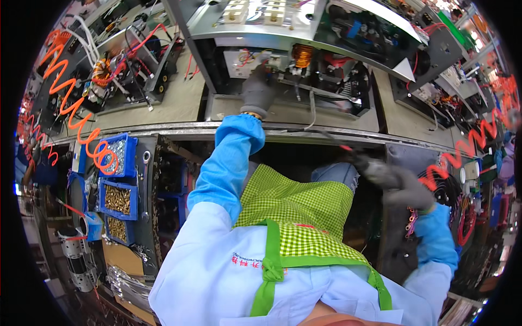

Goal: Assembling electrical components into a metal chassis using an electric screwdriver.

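My left hand [258,91], in a dark grey glove, reaches into the open metal housing [348,108] in front of me. Its fingertips are beside a white board [237,64] with thin coloured wires; blur and the glove hide whether they grip anything. To their right stands a copper-wound coil [302,56]. My right hand [410,191], gloved too, is closed around a dark power screwdriver [375,170] to the right of my lap. The tool's thin bit points up and left toward the bench edge, touching nothing that I can make out.
Blue bins of washers [120,157] and brass-coloured fasteners [117,199] stand at left, beside a wrench [145,185]. Orange coiled hoses [70,106] hang at both sides. Another open unit [130,76] sits back left. A metal shelf [261,33] overhangs the housing.
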